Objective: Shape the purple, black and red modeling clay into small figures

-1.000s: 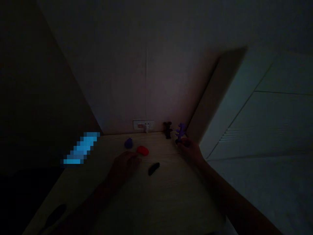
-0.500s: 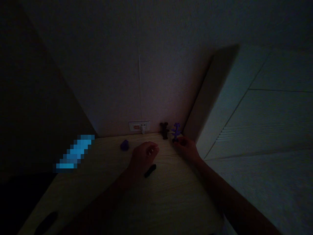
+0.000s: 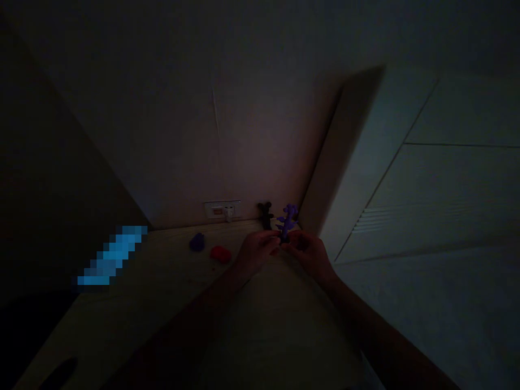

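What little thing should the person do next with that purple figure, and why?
I'd suggest pressing gently near the lower end of the purple figure with the left hand while the right hand steadies it. Both hands are at or beside that end, it looks slender, and a dark figure stands close by, so a small, soft touch seems safest.

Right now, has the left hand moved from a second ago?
Yes: against the wall socket, the left hand has moved right, toward the purple figure.
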### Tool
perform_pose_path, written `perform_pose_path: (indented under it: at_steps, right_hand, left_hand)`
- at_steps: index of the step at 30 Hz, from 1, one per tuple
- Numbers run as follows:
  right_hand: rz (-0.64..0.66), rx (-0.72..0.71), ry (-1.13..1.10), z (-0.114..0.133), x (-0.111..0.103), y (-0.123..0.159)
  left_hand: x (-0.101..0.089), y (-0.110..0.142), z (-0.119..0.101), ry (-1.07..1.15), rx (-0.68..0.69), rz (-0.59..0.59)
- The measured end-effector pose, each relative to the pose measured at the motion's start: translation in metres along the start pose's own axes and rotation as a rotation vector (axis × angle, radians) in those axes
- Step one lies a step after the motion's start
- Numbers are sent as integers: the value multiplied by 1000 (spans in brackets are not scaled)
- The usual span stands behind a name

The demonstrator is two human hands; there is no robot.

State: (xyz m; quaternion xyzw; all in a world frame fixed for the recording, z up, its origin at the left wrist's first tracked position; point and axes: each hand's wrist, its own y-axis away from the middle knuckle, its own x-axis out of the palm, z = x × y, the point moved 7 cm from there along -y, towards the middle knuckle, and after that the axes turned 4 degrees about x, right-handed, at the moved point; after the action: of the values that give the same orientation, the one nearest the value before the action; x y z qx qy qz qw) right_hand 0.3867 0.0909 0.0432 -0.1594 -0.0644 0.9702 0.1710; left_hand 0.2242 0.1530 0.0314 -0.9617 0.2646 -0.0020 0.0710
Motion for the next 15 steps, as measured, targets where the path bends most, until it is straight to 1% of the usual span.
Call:
perform_pose_path:
  at_steps: [5, 11, 15]
  right_hand:
    - [21, 20, -36, 0, 3, -1]
    - [28, 36, -36, -8, 0, -7]
    - [2, 53, 0, -19, -1, -14]
  left_hand:
    - [-2, -1, 5, 34, -22, -7]
    - [3, -7, 10, 31, -27, -19]
    - [3, -13, 19, -33, -22, -95]
